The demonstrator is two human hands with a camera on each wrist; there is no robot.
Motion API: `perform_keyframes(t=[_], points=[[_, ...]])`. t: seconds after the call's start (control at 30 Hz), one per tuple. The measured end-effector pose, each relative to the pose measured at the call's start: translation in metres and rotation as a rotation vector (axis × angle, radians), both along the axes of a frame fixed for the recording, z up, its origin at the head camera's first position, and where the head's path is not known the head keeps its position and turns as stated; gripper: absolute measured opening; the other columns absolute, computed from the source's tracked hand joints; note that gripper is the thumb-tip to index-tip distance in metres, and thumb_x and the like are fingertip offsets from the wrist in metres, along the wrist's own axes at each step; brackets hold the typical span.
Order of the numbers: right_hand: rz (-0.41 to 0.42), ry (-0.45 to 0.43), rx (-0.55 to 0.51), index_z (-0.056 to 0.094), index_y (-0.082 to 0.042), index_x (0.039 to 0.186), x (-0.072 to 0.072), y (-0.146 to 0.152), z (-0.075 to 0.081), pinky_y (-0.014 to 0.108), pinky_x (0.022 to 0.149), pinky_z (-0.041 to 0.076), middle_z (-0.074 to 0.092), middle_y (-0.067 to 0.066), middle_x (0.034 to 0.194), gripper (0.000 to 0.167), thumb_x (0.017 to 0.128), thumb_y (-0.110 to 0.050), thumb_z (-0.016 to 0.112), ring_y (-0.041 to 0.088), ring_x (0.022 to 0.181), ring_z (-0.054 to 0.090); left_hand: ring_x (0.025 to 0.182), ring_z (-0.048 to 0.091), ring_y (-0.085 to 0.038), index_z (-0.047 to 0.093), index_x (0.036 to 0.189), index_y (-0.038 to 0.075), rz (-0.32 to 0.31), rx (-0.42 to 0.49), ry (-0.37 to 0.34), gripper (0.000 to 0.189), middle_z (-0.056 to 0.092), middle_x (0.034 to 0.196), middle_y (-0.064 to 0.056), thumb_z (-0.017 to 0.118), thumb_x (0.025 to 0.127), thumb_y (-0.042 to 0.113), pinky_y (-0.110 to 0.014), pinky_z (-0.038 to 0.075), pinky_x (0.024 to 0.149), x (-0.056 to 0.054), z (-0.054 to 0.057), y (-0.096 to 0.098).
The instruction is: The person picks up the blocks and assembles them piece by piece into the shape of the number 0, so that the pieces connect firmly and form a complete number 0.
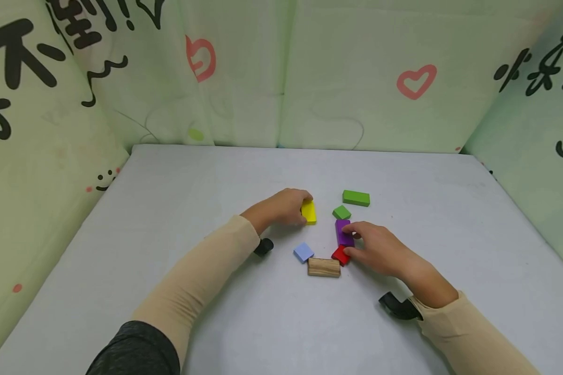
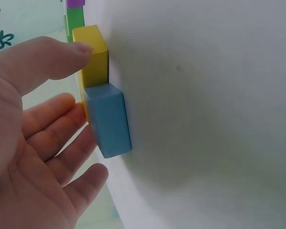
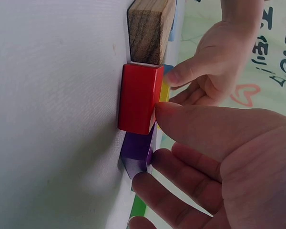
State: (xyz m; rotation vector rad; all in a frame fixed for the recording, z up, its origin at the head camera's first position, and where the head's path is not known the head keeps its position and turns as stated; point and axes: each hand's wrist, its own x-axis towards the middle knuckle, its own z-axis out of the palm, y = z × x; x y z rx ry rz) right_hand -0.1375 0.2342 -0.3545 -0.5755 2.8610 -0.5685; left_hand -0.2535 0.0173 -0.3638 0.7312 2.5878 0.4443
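Observation:
My left hand (image 1: 288, 205) pinches a yellow block (image 1: 308, 212), thumb on its near side and fingers reaching round the far side. Against the yellow block stands a blue block (image 2: 109, 121), seen in the left wrist view and hidden by the hand in the head view. My right hand (image 1: 380, 247) touches two blocks from the right: its thumb is at the edge of a red block (image 3: 139, 98), its fingers at a purple block (image 3: 138, 151). The red block lies at the purple block's near end, beside a wooden block (image 1: 323, 267).
Behind the purple block lie a small green block (image 1: 341, 212) and a longer green block (image 1: 356, 198). A light blue block (image 1: 303, 252) sits at the wooden block's left corner. Printed pale green cloth (image 1: 338, 78) surrounds the white table (image 1: 262, 333) at the back and sides.

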Motion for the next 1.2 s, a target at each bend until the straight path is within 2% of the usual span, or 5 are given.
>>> perform_keyframes(t=[0.23,0.63,1.03,1.2], points=[[-0.003,-0.004,-0.003,0.058,0.006,0.127,0.001,0.000,0.001,0.054,0.096,0.047,0.063,0.020,0.120,0.042,0.092,-0.012,0.071,0.039,0.111,0.060,0.115,0.050,-0.020,0.046,0.148,0.007,-0.063,-0.014,0.000,0.060,0.055,0.138,-0.008,0.071,0.094,0.016,-0.031,0.038,0.107,0.002,0.002,-0.006],[-0.006,0.001,0.011,0.058,0.006,0.128,0.001,0.000,0.000,0.054,0.096,0.047,0.062,0.021,0.121,0.043,0.092,-0.012,0.072,0.039,0.111,0.060,0.118,0.049,-0.020,0.047,0.149,0.009,-0.088,-0.068,0.000,0.059,0.054,0.141,-0.007,0.070,0.095,0.016,-0.032,0.036,0.109,0.011,0.009,-0.010],[0.001,0.008,0.005,0.058,0.006,0.128,0.001,0.000,-0.001,0.054,0.095,0.047,0.062,0.021,0.121,0.043,0.092,-0.012,0.072,0.038,0.111,0.060,0.119,0.048,-0.021,0.046,0.149,0.008,-0.112,-0.068,-0.025,0.062,0.052,0.144,-0.008,0.072,0.094,0.018,-0.033,0.036,0.110,0.020,0.014,-0.017],[0.003,0.008,0.006,0.058,0.006,0.128,0.001,0.000,-0.001,0.054,0.095,0.047,0.062,0.021,0.121,0.043,0.092,-0.012,0.071,0.039,0.111,0.060,0.123,0.049,-0.023,0.049,0.148,0.011,-0.129,-0.108,0.028,0.061,0.054,0.143,-0.006,0.073,0.093,0.022,-0.043,0.030,0.114,0.023,0.014,-0.018]])
